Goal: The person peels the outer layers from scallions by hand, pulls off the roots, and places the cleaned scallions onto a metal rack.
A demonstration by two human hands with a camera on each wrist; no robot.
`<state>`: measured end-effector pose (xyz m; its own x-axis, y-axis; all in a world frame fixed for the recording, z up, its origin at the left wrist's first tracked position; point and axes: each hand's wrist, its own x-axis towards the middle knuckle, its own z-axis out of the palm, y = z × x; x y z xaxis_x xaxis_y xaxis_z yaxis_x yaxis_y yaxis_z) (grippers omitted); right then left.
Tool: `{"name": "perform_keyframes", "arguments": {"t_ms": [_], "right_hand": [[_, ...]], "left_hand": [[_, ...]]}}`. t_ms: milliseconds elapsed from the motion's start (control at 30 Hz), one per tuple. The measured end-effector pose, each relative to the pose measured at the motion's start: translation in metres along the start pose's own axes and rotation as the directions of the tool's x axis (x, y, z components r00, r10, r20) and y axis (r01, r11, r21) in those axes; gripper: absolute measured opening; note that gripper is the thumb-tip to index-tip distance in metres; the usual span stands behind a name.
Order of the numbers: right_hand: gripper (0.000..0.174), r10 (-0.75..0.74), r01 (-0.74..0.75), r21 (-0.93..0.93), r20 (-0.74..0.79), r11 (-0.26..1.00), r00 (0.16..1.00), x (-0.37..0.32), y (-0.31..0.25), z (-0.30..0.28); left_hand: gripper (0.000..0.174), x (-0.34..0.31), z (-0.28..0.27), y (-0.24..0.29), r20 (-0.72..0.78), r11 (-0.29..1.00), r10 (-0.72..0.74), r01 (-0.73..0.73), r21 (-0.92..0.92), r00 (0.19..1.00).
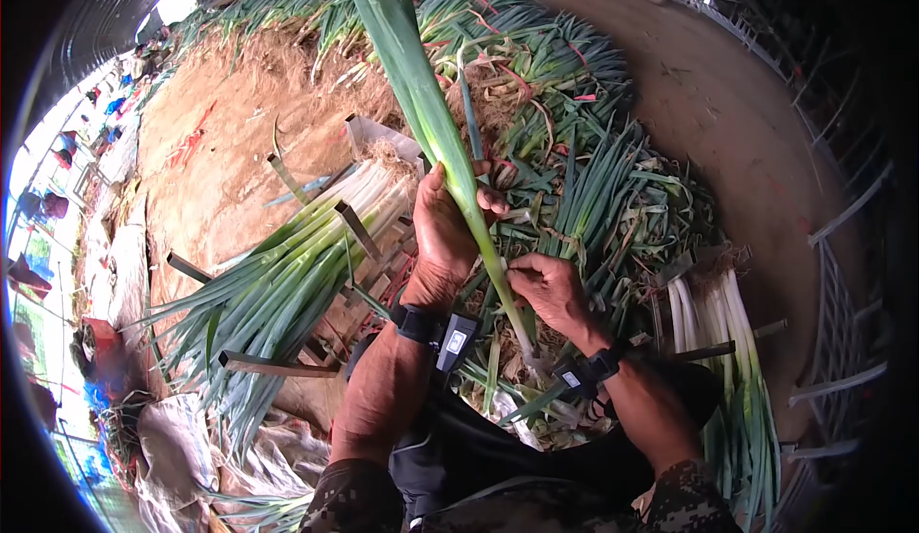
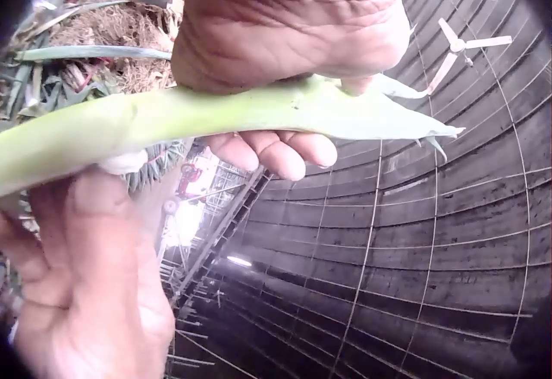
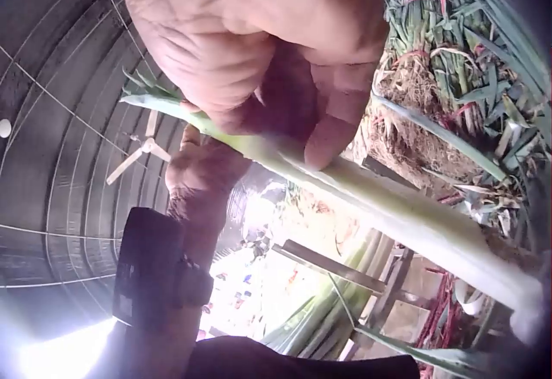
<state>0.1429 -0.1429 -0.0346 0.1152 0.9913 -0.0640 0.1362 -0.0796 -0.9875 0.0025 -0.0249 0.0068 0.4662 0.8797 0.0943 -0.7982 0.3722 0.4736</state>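
A long green onion (image 1: 421, 83) slants between both hands, its broad green leaves pointing up and away, its pale root end down near the lap. The left hand (image 1: 446, 232) grips it around the middle of the stalk, thumb lying along it. Lower down, the right hand (image 1: 553, 294) pinches at the stalk's side with thumb and fingers. In the left wrist view, a small whitish piece (image 2: 125, 162) shows at the right thumb (image 2: 99, 194), against the stalk. The right wrist view shows the white lower stalk (image 3: 414, 224) running out past the right hand (image 3: 250, 43).
At the left, a metal rack (image 1: 356, 232) bears a pile of green onions (image 1: 306, 236) with white stalks. More stripped onions (image 1: 732, 322) lie on a rack at the right. Ahead lie a heap of loose leaves (image 1: 632, 217) and tied bundles of unpeeled onions (image 1: 565, 55).
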Motion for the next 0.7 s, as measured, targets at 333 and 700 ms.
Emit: {"name": "perform_keyframes", "arguments": {"t_ms": [333, 700], "right_hand": [[0.022, 0.216, -0.018, -0.854, 0.111, 0.520, 0.970, -0.076, 0.165, -0.044], [0.028, -0.021, 0.015, 0.050, 0.127, 0.999, 0.992, -0.021, 0.010, -0.011]], "left_hand": [[0.056, -0.004, -0.014, 0.036, 0.015, 0.997, 0.071, -0.071, -0.011, 0.997], [0.054, -0.008, -0.007, 0.025, 0.056, 0.998, 0.058, -0.058, 0.001, 0.997]]}}
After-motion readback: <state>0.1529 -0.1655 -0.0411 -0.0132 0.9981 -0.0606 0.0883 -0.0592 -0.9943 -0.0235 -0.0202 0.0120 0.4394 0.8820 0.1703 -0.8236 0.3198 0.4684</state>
